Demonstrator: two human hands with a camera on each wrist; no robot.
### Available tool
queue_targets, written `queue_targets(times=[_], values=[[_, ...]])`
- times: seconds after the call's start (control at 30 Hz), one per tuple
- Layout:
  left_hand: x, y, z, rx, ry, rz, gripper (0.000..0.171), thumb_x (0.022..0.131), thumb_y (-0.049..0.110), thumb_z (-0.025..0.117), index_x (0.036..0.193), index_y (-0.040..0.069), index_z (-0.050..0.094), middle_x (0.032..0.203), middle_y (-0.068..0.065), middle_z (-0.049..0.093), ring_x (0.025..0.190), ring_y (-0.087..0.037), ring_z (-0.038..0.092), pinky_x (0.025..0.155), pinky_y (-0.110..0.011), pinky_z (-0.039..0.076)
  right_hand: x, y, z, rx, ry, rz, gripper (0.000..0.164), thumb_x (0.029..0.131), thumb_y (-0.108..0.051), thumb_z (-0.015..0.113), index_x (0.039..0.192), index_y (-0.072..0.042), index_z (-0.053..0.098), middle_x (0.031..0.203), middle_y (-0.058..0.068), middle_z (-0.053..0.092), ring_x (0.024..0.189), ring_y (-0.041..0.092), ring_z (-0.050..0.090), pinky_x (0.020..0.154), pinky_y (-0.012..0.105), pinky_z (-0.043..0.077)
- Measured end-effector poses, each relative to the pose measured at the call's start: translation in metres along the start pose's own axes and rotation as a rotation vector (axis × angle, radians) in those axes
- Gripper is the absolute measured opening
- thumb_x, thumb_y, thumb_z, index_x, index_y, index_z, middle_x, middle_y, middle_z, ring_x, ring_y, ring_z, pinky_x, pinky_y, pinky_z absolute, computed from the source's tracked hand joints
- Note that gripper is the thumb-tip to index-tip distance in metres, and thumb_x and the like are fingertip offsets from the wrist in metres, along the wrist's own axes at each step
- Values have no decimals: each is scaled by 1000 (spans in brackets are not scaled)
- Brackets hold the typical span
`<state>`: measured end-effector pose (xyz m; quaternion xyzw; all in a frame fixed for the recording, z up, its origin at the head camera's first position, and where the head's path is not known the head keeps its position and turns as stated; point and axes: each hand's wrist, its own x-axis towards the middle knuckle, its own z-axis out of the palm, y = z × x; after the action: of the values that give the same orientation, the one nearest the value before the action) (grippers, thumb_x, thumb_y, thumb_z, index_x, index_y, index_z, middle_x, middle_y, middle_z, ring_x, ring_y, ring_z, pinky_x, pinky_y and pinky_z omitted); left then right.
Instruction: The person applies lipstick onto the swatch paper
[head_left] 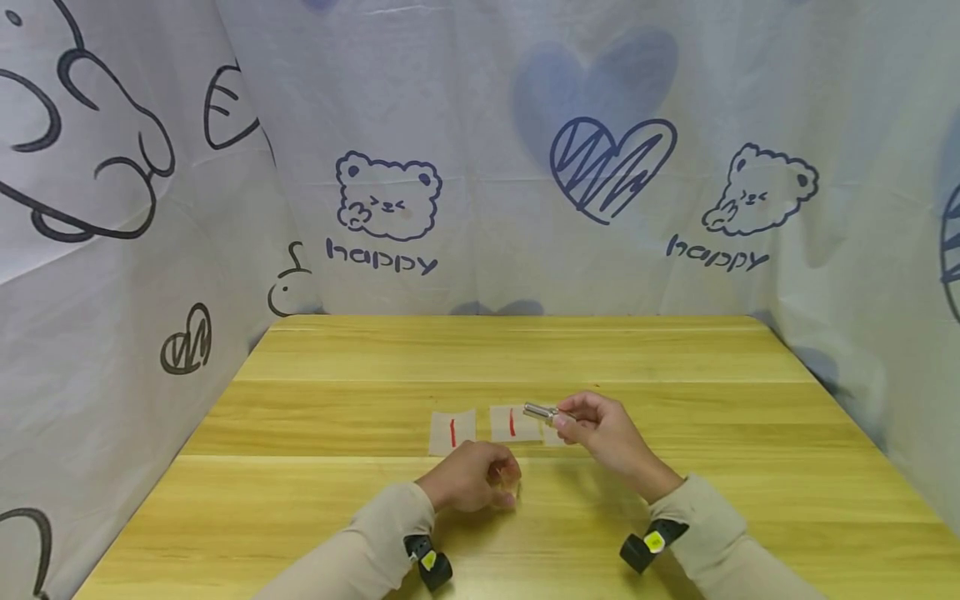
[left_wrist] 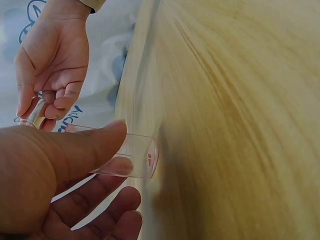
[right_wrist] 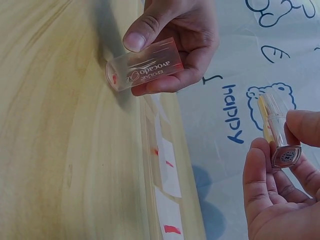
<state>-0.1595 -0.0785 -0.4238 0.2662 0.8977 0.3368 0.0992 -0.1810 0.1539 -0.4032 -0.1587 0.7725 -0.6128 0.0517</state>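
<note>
My left hand (head_left: 468, 477) pinches a clear plastic cap (right_wrist: 145, 65) between thumb and fingers, just above the table. White lettering, partly readable as "avocado", runs along the cap, and a small red mark shows at its end. In the left wrist view the cap (left_wrist: 137, 155) looks see-through and hollow. My right hand (head_left: 611, 437) holds a slim lipstick tube (head_left: 538, 412), shiny silver with a clear part and a round-cornered base (right_wrist: 286, 156) in the right wrist view. It is raised over the paper pieces, tilted, apart from the cap.
On the wooden table (head_left: 337, 508) lie a left paper piece (head_left: 442, 432) and a middle one (head_left: 525, 427), each with a red stroke. A third paper piece (head_left: 552, 437) is partly hidden by my right hand. White drawn-on cloth (head_left: 480, 275) hangs behind and beside the table.
</note>
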Motion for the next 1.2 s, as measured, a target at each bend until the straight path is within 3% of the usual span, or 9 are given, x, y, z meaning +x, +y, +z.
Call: queue_targets(times=[0.33, 0.53, 0.8, 1.1, 1.2], values=[[0, -1, -1, -9, 2, 1, 21, 77, 10, 83, 91, 12, 67, 83, 9, 61, 77, -7, 58, 71, -23, 48, 1, 0, 0, 7, 3, -14, 26, 95, -10, 63, 111, 10, 57, 98, 15, 66, 85, 24, 64, 77, 36, 55], [1, -2, -7, -31, 28, -19, 29, 76, 12, 83, 92, 13, 59, 83, 7, 59, 77, -9, 56, 70, -25, 47, 1, -1, 1, 12, -2, -21, 26, 95, -10, 63, 112, 10, 57, 99, 16, 65, 88, 32, 64, 80, 43, 54], [0, -5, -17, -54, 71, -6, 28, 82, 16, 80, 92, 13, 53, 87, 5, 60, 81, -14, 59, 73, -30, 50, 2, -5, 1, 8, -14, -23, 27, 96, -11, 63, 112, 9, 56, 98, 15, 64, 85, 24, 64, 80, 43, 55], [2, -4, -29, -36, 103, -4, 25, 84, 17, 78, 98, 13, 57, 93, 2, 63, 85, -17, 58, 76, -33, 48, 2, -10, 0, -32, -7, -35, 25, 95, -11, 63, 110, 9, 57, 97, 15, 65, 85, 28, 64, 77, 40, 55], [2, -3, -33, -37, 112, 7, 25, 85, 18, 76, 102, 13, 59, 94, 1, 65, 84, -17, 58, 75, -33, 48, 3, -9, 0, -47, -8, -37, 24, 95, -12, 64, 109, 7, 58, 97, 14, 65, 82, 23, 64, 77, 41, 55]])
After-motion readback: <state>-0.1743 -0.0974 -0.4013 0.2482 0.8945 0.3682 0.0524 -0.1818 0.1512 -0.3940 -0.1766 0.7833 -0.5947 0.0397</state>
